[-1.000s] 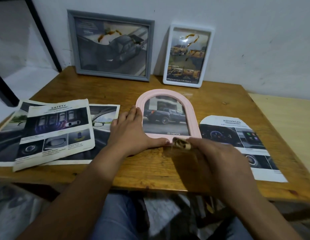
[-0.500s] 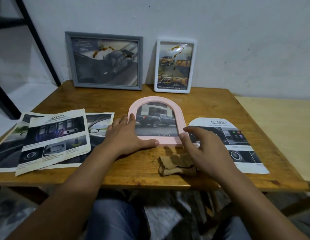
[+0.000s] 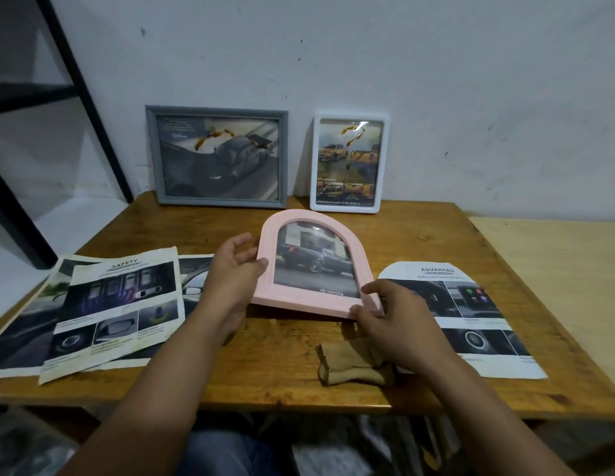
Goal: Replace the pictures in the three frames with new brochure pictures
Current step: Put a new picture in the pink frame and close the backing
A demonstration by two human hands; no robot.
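Observation:
A pink arched frame [image 3: 269, 249] with a dark pickup picture is lifted off the wooden table [image 3: 285, 379], its near edge tilted up. My left hand [image 3: 234, 269] grips its left side and my right hand [image 3: 388, 314] holds its lower right corner. A grey frame [image 3: 151, 156] and a white frame [image 3: 384, 163] lean upright against the wall behind. An arch-cut "Advanced" brochure picture [image 3: 471, 324] lies to the right. A "Safety" brochure sheet [image 3: 117, 310] lies on other sheets at the left.
A crumpled tan cloth [image 3: 350, 367] lies near the table's front edge, below my right hand. A black metal rack [image 3: 86, 94] stands at the left against the wall. A lighter wooden surface [image 3: 556, 286] adjoins the table on the right.
My right hand put the tan cloth down on the table and took the frame's lower right corner. Both hands have lifted the pink frame off the table.

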